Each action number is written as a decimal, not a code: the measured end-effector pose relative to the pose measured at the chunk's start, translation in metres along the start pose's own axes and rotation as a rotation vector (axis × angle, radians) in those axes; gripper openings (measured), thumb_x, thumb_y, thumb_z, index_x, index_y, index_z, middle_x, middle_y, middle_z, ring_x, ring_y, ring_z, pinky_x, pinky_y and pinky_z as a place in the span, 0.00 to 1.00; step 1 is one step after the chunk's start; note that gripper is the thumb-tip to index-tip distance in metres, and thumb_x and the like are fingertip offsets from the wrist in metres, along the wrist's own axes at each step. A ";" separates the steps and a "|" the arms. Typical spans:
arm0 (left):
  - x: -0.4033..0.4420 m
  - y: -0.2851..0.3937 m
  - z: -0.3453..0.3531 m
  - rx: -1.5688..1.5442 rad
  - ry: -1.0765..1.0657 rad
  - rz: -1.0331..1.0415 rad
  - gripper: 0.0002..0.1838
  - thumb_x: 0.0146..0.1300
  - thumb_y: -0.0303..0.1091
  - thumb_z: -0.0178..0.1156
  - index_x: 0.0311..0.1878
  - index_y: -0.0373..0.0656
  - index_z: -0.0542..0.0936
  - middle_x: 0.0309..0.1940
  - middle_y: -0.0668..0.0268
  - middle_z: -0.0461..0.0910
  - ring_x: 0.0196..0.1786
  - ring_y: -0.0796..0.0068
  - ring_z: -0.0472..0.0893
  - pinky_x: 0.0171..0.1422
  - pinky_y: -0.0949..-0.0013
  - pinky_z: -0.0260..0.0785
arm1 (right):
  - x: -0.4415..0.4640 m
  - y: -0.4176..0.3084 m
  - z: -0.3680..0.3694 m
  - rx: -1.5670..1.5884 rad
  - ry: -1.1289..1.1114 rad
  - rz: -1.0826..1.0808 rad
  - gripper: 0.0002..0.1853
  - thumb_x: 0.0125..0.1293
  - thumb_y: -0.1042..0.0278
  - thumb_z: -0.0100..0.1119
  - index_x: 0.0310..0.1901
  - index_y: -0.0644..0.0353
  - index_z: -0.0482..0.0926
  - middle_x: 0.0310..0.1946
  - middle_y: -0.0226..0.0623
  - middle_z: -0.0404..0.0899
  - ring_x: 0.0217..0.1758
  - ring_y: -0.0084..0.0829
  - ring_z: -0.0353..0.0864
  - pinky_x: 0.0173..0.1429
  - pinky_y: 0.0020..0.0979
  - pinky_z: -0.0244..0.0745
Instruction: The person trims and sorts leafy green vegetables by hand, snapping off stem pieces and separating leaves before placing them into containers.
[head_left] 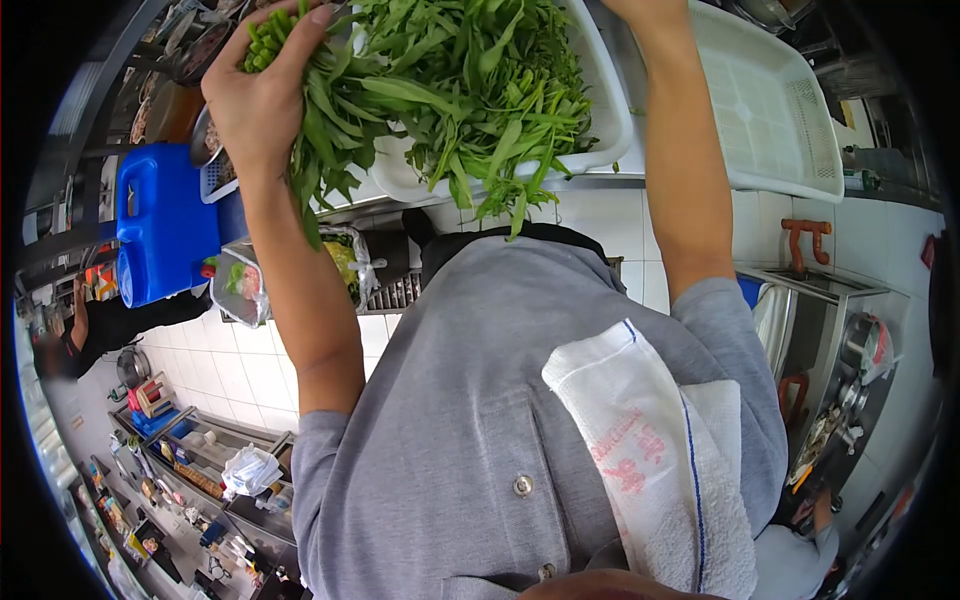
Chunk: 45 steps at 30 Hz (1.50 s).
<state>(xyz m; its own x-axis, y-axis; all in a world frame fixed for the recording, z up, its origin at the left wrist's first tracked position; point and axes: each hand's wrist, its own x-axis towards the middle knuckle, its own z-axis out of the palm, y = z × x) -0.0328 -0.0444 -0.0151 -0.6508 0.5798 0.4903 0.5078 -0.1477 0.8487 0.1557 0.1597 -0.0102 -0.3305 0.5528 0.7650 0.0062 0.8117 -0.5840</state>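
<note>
My left hand point(262, 100) is closed round a bunch of leafy greens point(330, 130), its cut stems sticking out at the top and its leaves hanging down. Beside it, a white tray point(612, 130) holds a large heap of loose green leaves point(480, 90), some hanging over the near rim. My right hand point(645, 8) is at the top edge of the view, above the gap between that tray and a white perforated basket point(740, 100). Its fingers are cut off by the frame.
A blue jerrycan point(165, 225) stands at the left, near a lined bin point(240, 285). Another person point(90, 330) in dark clothes is at far left, and one in light clothes point(795, 560) at lower right. Metal shelving point(820, 285) stands right.
</note>
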 end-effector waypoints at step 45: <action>-0.002 -0.019 -0.030 -0.136 -0.521 0.270 0.08 0.58 0.19 0.66 0.41 0.32 0.85 0.40 0.60 0.84 0.45 0.71 0.81 0.53 0.71 0.71 | -0.022 -0.011 0.057 0.459 -0.938 -0.034 0.09 0.64 0.69 0.62 0.41 0.67 0.84 0.31 0.42 0.84 0.35 0.33 0.81 0.45 0.33 0.75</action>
<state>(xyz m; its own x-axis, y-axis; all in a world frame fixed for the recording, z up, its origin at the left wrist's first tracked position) -0.0583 -0.0666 -0.0262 -0.1290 0.8187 0.5595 0.5171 -0.4259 0.7424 0.1094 0.1280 -0.0361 -0.9253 0.0036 0.3793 -0.3108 0.5660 -0.7636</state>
